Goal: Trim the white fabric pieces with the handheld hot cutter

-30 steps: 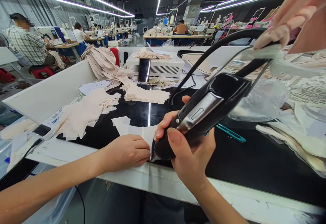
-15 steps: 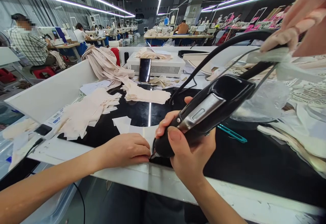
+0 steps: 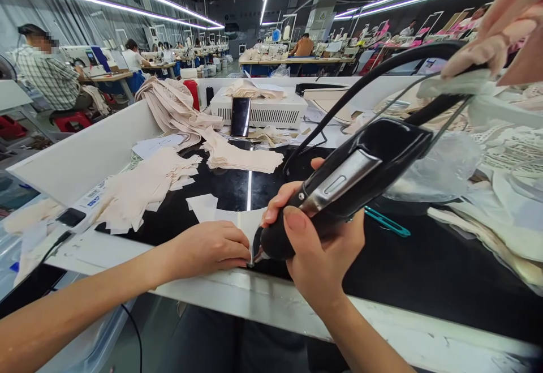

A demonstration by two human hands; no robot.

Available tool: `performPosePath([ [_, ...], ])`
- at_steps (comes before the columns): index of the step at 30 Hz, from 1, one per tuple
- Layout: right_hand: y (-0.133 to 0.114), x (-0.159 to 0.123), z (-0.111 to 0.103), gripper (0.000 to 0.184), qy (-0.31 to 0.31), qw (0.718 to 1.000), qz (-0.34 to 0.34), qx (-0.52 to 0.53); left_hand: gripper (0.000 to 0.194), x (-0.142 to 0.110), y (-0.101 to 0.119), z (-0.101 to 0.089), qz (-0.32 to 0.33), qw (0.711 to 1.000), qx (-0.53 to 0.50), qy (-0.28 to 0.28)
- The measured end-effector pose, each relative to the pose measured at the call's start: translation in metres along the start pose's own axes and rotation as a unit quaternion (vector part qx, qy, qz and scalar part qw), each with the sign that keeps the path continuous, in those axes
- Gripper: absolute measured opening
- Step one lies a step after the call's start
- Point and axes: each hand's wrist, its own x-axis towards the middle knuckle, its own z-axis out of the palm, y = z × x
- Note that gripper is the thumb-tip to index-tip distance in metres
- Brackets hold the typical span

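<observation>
My right hand (image 3: 316, 248) is wrapped round a black hand-held cutting tool (image 3: 352, 178) with a silver panel and a thick black cable (image 3: 373, 76). Its tip rests on a white fabric piece (image 3: 229, 217) lying on the glossy black table (image 3: 424, 265). My left hand (image 3: 207, 248) lies curled on the near end of that piece, right beside the tool's tip, pressing it down.
Stacks of beige cut fabric (image 3: 144, 183) and another stack (image 3: 241, 158) lie at the left and centre. A white box (image 3: 271, 114) with a phone (image 3: 240, 116) leaning on it stands behind. A teal clip (image 3: 384, 221), clear plastic (image 3: 436, 172) and lace pieces (image 3: 509, 152) lie right. Another person's hand (image 3: 500, 28) is top right.
The tool has tilted a little and its tip has shifted slightly along the fabric edge. My left hand stays on the piece.
</observation>
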Motion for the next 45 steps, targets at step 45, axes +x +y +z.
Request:
performPosePath([
  [45, 0.002, 0.0, 0.005, 0.034, 0.025, 0.999, -0.019, -0.033, 0.02, -0.001, 0.022, 0.006, -0.065, 0.995, 0.051, 0.063],
])
